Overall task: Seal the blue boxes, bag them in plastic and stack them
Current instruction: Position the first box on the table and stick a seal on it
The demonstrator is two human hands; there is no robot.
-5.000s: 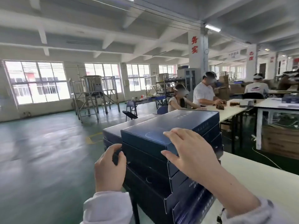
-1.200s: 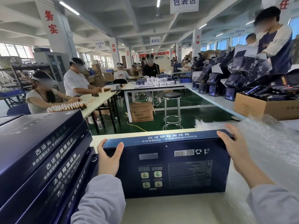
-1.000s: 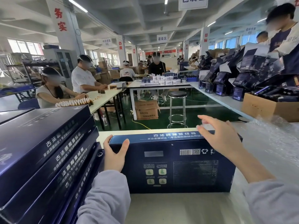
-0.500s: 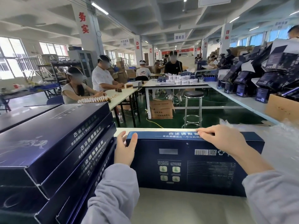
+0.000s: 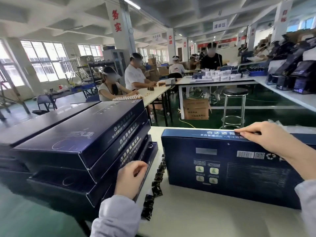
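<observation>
**Left hand point(image 5: 130, 178) off the box end; right hand point(image 5: 268, 136) alone steadied the standing box point(image 5: 222, 170)**

Since half a second earlier the left hand had come away from the left end of the standing box and dropped beside the near corner of the stack; the right hand had stayed on the box's top edge.

The white tabletop point(image 5: 213, 218) carried everything. The stack of blue boxes point(image 5: 80, 139) lay flat at its left, several high and slightly staggered. The standing box rested on one long edge just right of the stack, apart from it, its printed back facing the person. Some clear plastic point(image 5: 297, 129) showed behind the box at the far right. A strip of dark glossy pieces point(image 5: 158, 177) trailed along the tabletop in the gap between stack and box.

The right hand's fingers were curled over the box's top edge, fingertips pinching at the top face. The left hand's fingers were curled with its back to the camera, close against the stack's corner and the strip; whether it gripped anything could not be told.

The step looked like sealing the top edge. To do it well, the right hand should press straight down so the thin box stays square on its edge; the flap should sit flush before any seal crosses it; one piece should be lifted from the strip without dragging the rest.
</observation>
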